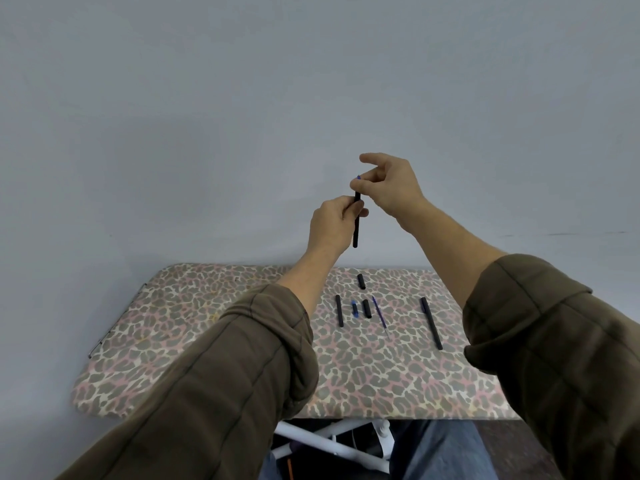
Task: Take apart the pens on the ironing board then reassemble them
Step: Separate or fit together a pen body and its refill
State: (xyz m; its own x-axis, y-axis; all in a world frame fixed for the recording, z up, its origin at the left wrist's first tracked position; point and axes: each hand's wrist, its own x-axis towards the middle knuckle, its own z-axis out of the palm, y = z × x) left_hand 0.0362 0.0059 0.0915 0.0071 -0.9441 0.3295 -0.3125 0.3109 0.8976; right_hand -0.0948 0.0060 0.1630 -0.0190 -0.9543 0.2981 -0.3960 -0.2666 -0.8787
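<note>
Seen from the head camera, a person is holding a black pen barrel (356, 233) upright above the ironing board (207, 341), the left hand (332, 221) gripping it and the right hand (388, 185) pinching its blue tip (358, 177). On the board are lying a second barrel (339, 310), a refill (380, 315) and a whole pen (431, 323).

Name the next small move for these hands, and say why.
Probably pull the blue end piece up out of the black barrel. The right hand pinches it while the left hand grips the barrel upright; another pen's parts already lie apart on the ironing board, so this one looks mid-disassembly.
</note>
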